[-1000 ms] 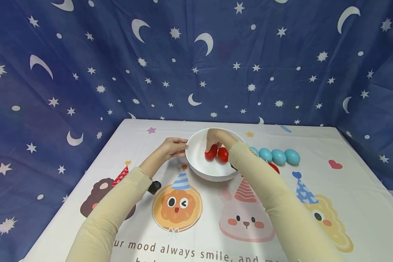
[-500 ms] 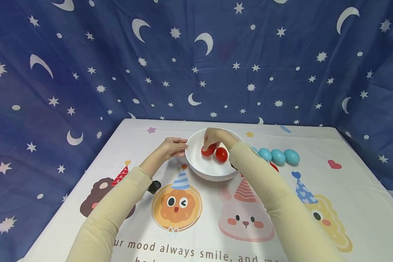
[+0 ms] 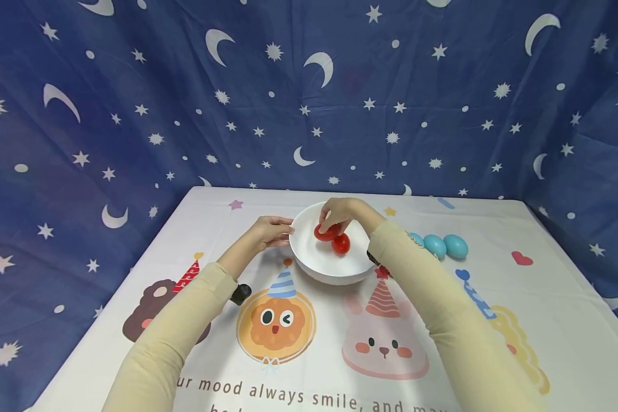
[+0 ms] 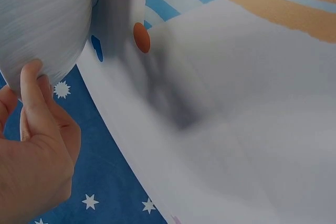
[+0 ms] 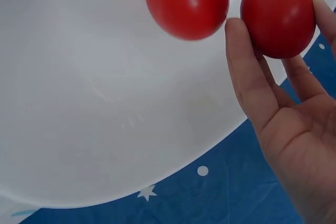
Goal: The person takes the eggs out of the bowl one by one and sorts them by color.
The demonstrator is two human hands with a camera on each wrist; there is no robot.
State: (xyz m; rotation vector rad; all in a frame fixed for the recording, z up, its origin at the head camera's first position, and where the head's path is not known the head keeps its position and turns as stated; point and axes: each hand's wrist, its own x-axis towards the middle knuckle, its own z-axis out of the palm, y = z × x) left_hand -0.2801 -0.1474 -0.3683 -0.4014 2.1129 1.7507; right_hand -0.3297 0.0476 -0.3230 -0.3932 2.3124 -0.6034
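The white bowl point(image 3: 335, 274) sits near the middle of the table. At its left rim my left hand point(image 3: 270, 232) grips the edge; in the left wrist view its fingers point(image 4: 32, 85) lie against the outer wall. My right hand point(image 3: 338, 212) is inside the bowl, holding a red egg point(image 3: 325, 233) between thumb and fingers. A second red egg point(image 3: 341, 245) lies in the bowl just beside it. From the right wrist view, the held red egg point(image 5: 278, 14) rests at the fingertips, with the other red egg point(image 5: 186, 3) close by.
Several light blue eggs stand in a row to the bowl's right, one blue egg point(image 3: 455, 246) at the end; my right forearm partly covers the row. Beneath everything is a white cartoon-print tablecloth point(image 3: 298, 366). A dark blue starry curtain point(image 3: 247, 86) rises behind the table.
My right hand has shifted the held egg slightly left and up. The other red egg has moved a little left. My right sleeve now covers the red thing beside the blue eggs.
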